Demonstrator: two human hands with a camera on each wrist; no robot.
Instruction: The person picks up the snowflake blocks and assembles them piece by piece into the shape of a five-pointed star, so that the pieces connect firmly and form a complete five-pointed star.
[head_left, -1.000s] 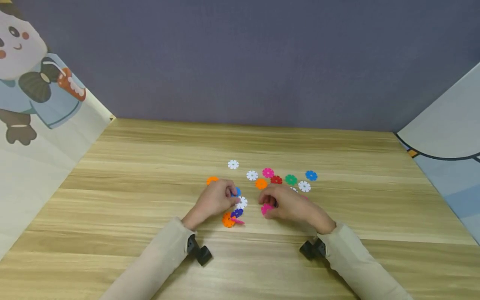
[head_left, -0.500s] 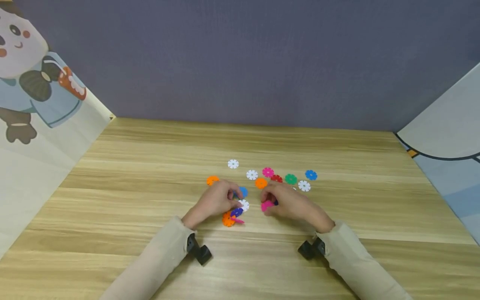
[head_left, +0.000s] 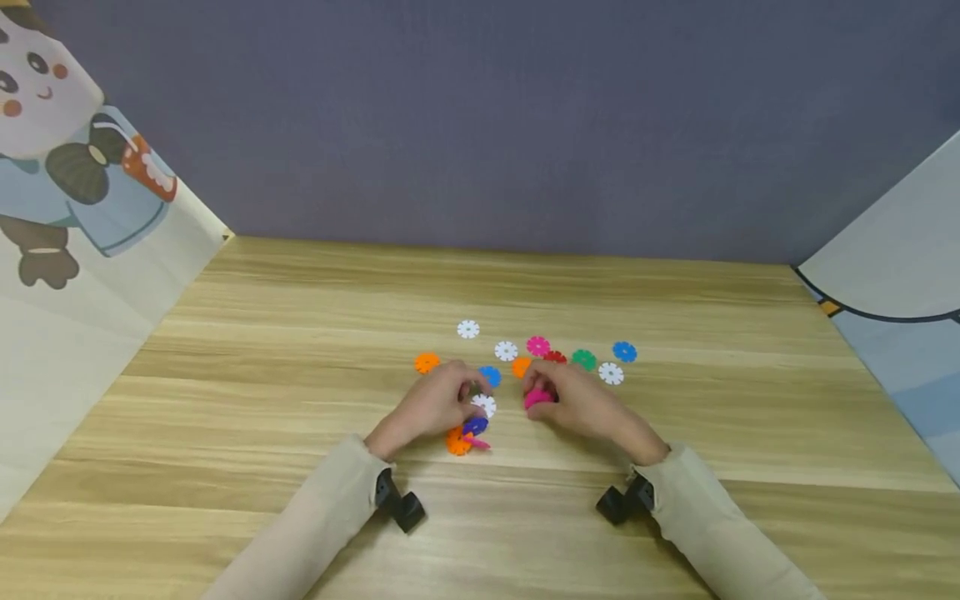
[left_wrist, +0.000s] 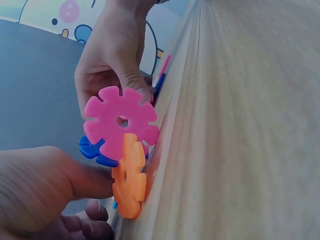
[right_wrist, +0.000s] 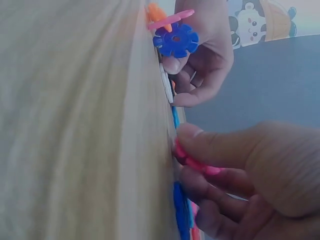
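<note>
The left hand (head_left: pixel 435 402) has its curved thumb and index finger at opposite edges of a white notched disc (head_left: pixel 484 404), low over the wood. Close below its thumb stands a joined cluster of an orange disc (head_left: pixel 457 442), a dark blue disc (head_left: pixel 476 427) and a pink disc (head_left: pixel 480 443) seen edge-on. A tilted pink disc (head_left: pixel 537 400) is pinched between thumb and fingers of the right hand (head_left: pixel 581 404); the right wrist view shows this pink disc (right_wrist: pixel 192 162) nearly edge-on. Dark blue and other pieces lie partly hidden beneath the right hand.
Beyond the hands on the wooden table (head_left: pixel 337 333) lie a light blue disc (head_left: pixel 491 376), an orange disc (head_left: pixel 427 362), white discs (head_left: pixel 468 329), a green disc (head_left: pixel 583 359), a blue disc (head_left: pixel 625 351) and several others. A grey panel (head_left: pixel 495 125) rises behind the table.
The light blue disc near the left fingers has shifted away and right, and lies uncovered. The right hand has raised and tilted its pink disc, moving it slightly away from the body.
</note>
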